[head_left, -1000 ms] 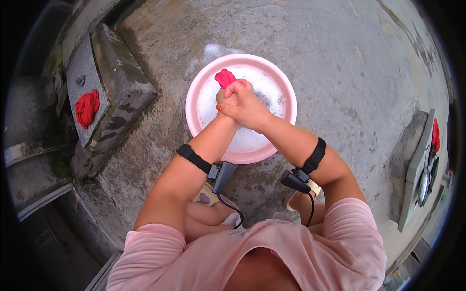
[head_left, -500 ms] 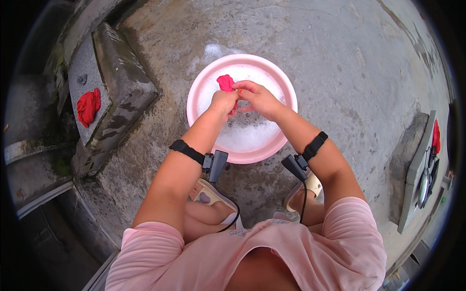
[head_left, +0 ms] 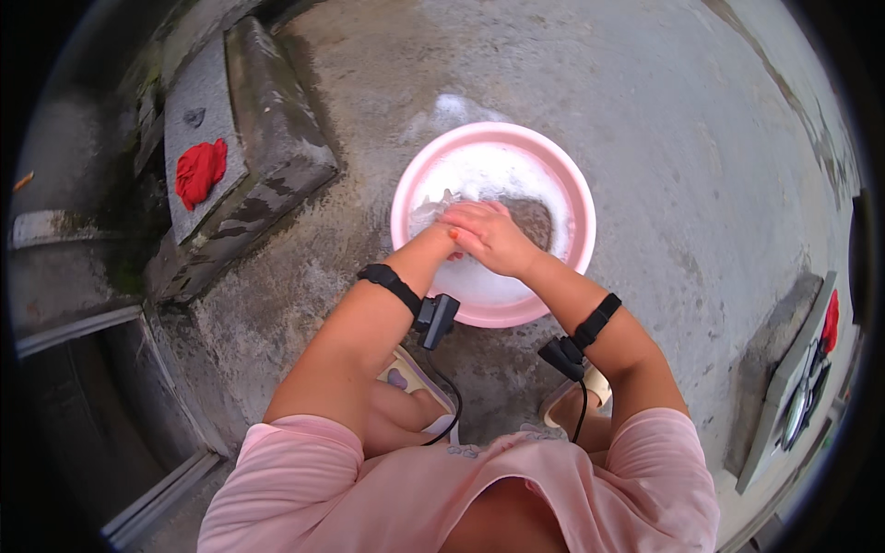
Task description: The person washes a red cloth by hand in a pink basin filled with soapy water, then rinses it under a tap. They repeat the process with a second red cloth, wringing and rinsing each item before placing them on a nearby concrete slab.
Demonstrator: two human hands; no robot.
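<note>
A round pink basin [head_left: 586, 241] of sudsy water stands on the ground before me. Both hands meet over its middle. My right hand [head_left: 495, 241] lies across my left, its fingers bent over the left hand and its thumb on the near side. My left hand [head_left: 449, 232] is mostly covered by the right, so its fingers are hidden. Whatever lies between the hands does not show. A pale, translucent shape, perhaps splashing water, rises just beyond the left hand. White foam [head_left: 484, 169] rings a darker patch of open water. No red cloth shows in the basin.
A red cloth [head_left: 200, 172] and a small grey lump [head_left: 194, 117] lie on a stone ledge [head_left: 221, 103] to the left. At the far right a grey slab [head_left: 784, 387] bears another red item [head_left: 831, 323] and dark and shiny things. Foam [head_left: 458, 108] lies on the concrete beyond the basin.
The red cloth held at my left hand is out of sight. My right hand has closed over the left, with the pale shape appearing beside them. The whole view has shifted somewhat.
</note>
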